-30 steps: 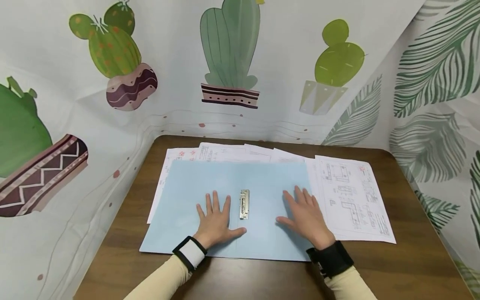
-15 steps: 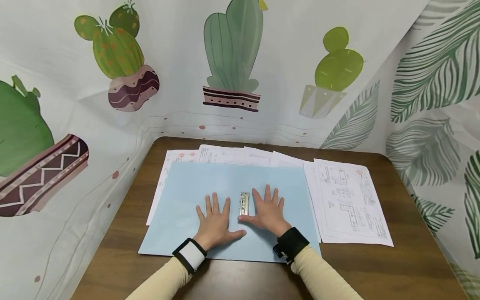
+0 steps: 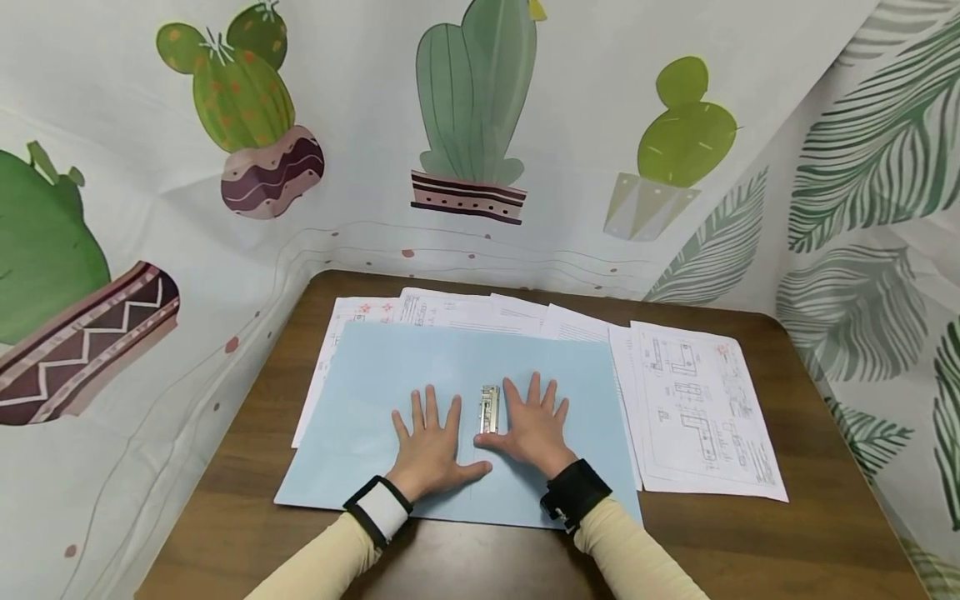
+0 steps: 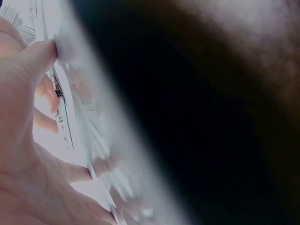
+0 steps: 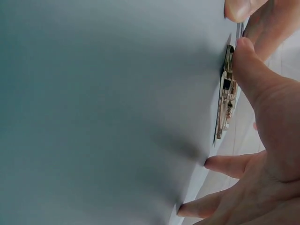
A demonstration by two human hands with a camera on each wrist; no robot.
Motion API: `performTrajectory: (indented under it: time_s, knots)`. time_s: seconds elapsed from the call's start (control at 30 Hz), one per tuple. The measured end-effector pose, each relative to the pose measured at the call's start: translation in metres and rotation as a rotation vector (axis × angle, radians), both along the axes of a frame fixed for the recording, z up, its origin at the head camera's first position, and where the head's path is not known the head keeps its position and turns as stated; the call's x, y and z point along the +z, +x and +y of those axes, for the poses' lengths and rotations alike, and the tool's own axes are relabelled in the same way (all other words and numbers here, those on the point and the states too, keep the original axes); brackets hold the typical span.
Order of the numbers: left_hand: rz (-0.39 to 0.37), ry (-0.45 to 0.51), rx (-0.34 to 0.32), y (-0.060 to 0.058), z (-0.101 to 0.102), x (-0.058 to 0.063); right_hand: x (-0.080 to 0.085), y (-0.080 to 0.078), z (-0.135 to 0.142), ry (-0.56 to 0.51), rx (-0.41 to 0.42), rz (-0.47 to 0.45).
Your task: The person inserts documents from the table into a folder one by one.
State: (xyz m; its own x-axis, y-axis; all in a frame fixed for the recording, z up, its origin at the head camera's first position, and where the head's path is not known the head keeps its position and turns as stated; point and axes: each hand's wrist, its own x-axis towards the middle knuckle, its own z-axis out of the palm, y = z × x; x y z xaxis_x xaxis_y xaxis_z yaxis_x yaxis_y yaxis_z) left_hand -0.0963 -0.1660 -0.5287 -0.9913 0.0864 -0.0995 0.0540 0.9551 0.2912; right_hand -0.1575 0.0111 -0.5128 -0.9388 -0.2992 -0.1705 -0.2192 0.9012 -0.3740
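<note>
Right hand [image 3: 534,427] has shifted inward over the last second — from the blue folder's [image 3: 405,358] right part to just beside the metal clip [image 3: 489,402], low centre of frame. Thumb reaches the clip's lower end; whether it touches, hard to judge. Left hand [image 3: 426,446] unmoved, left of centre. Both hands' fingers straight, spread apart, gripping nothing — so the unfolded folder now has hands flanking its clip. Printed sheets [image 3: 705,400] lie right.

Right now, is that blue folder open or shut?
Open: the folder lies spread, its metal clip showing between the left hand and right hand.
</note>
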Motion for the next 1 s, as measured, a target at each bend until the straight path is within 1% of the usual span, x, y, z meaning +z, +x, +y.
performTrajectory:
  time_s: [0.1, 0.23, 0.33, 0.37, 0.5, 0.57, 0.67, 0.73, 0.8, 0.9, 0.97, 1.0]
  knots:
    - [0.013, 0.007, 0.000, 0.000, 0.000, 0.001, 0.001, 0.000, 0.000, -0.009, 0.001, -0.001]
    - [0.013, -0.003, -0.005, 0.002, -0.001, 0.001, 0.000, 0.001, 0.000, -0.018, 0.008, -0.025]
    - [0.002, -0.013, -0.010, 0.004, -0.002, 0.001, 0.000, 0.002, 0.002, -0.044, 0.014, -0.033]
    - [0.008, -0.004, -0.011, 0.004, -0.002, 0.001, -0.001, 0.002, 0.003, -0.049, 0.015, -0.033]
    - [0.017, 0.001, -0.013, 0.004, -0.001, 0.001, -0.001, 0.003, 0.006, -0.103, 0.023, -0.001]
    - [0.019, 0.001, -0.014, 0.004, -0.001, 0.001, -0.001, 0.005, 0.007, -0.127, 0.033, 0.036]
    - [0.007, -0.011, -0.016, 0.004, 0.000, 0.000, -0.003, 0.011, 0.007, -0.177, 0.091, 0.161]
    - [0.006, -0.011, -0.016, 0.004, 0.000, 0.000, -0.002, 0.015, 0.005, -0.217, 0.159, 0.286]
    - [0.006, -0.015, -0.012, 0.004, 0.000, 0.000, -0.001, 0.018, 0.003, -0.239, 0.244, 0.430]
    - [0.009, -0.018, -0.002, 0.003, 0.000, -0.001, 0.002, 0.018, 0.000, -0.231, 0.337, 0.616]
    - [0.008, -0.021, 0.003, 0.003, 0.000, -0.001, 0.006, 0.016, -0.003, -0.201, 0.368, 0.695]
    - [0.006, -0.024, 0.005, 0.003, 0.000, -0.001, 0.008, 0.015, -0.003, -0.185, 0.374, 0.719]
